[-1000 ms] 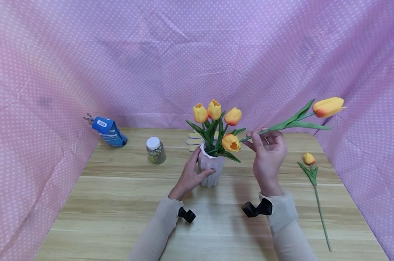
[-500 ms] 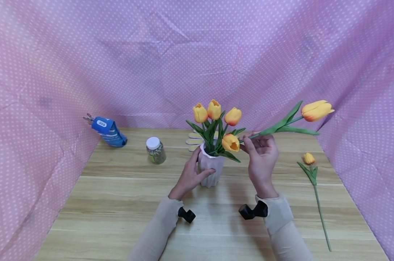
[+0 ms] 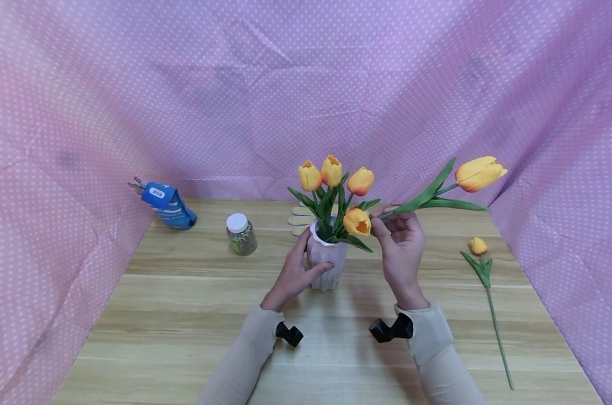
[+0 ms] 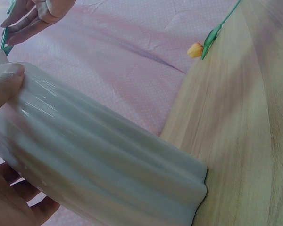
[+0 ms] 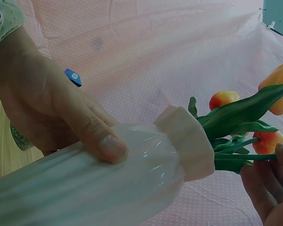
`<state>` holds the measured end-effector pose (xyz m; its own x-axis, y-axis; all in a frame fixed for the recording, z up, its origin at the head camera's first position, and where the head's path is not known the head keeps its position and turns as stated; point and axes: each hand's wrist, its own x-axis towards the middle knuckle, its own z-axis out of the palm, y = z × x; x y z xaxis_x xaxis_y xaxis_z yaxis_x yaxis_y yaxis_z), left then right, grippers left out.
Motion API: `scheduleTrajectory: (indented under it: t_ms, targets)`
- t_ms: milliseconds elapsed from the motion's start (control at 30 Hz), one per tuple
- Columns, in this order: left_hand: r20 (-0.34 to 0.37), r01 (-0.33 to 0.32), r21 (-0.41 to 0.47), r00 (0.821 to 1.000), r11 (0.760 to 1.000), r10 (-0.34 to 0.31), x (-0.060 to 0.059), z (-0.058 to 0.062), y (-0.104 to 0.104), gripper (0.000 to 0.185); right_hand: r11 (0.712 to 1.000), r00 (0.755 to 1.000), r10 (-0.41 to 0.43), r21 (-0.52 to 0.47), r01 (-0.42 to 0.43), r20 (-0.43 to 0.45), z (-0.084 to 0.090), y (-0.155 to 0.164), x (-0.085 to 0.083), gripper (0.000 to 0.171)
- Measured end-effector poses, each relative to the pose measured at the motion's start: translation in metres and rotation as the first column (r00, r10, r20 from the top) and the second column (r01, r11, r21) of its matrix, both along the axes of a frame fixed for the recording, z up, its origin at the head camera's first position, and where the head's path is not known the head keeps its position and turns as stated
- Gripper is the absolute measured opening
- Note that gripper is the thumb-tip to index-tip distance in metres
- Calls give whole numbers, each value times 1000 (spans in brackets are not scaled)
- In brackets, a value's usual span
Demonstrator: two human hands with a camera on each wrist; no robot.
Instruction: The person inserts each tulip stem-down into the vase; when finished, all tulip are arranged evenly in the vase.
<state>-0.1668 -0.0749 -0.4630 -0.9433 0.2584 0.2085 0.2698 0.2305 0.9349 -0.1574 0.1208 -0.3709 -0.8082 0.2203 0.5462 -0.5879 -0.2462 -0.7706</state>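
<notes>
While pink dotted cloth [image 3: 134,84] walls the wooden table [image 3: 184,315], the left hand [image 3: 293,275] grips the vase [image 3: 327,264] and the right hand [image 3: 399,247] pinches a tulip [image 3: 437,188]; a jar [image 3: 241,233] stands near the far edge.

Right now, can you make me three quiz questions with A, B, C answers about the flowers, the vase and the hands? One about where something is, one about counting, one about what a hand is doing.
1. Where does the spare tulip lie?
A. on the table, right of the vase
B. inside the jar
C. on the blue pack

2. How many tulip blooms already stand in the white vase?
A. one
B. four
C. seven

3. What is the right hand doing?
A. resting flat on the table
B. gripping the jar
C. holding a tulip stem in its fingers, near the vase

Answers:
1. A, it lies flat on the wooden table by the right edge.
2. B, the head view shows four orange-yellow blooms above the rim.
3. C, its fingers hold the stem just beside the blooms, while the left hand holds the vase.
</notes>
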Motion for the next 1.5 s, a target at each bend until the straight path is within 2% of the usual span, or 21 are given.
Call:
scheduleTrajectory:
  t_ms: [367,633,867,1033,1233,1500]
  targets:
    - [-7,4,7,1000,1000,-4,1,0,0,84,997,1000,10,76,-10,2,-3,-1,2,22]
    - [-9,-1,5,1000,1000,1,0,0,-1,84,997,998,49,55,-51,26,-1,8,4,28]
    - [7,-1,-2,1000,1000,1,1,0,0,85,996,996,84,-33,-82,37,2,26,-1,23]
    - [4,0,-4,1000,1000,0,1,0,0,85,986,996,84,-144,-85,-11,13,43,-5,22]
    - [-4,-2,-4,1000,1000,2,0,-1,0,84,933,987,143,-325,-158,-69,33,61,-9,24]
    - [18,1,1,1000,1000,-1,1,0,0,85,905,976,189,-365,-217,-111,49,73,-14,31]
